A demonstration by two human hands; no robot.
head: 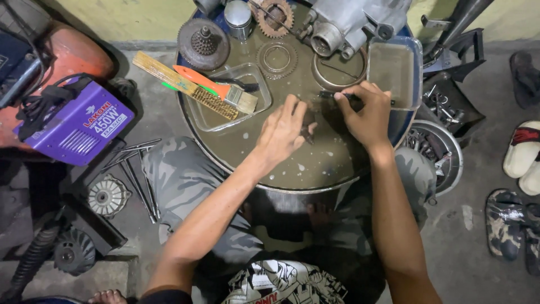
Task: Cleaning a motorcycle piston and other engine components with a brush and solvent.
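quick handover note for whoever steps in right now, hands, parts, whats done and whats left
Left hand: over the drum top, fingers pinching a small dark part.
Right hand: gripping a thin dark rod near the clear tub.
Parts: wire brush and paintbrush lie across the tray; gears and engine casing at the far edge.
Done: cannot tell.
Left: both dark pieces are in hand, not set down.

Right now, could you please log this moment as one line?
left hand: on small dark part | right hand: pinching black rod | surface: drum lid
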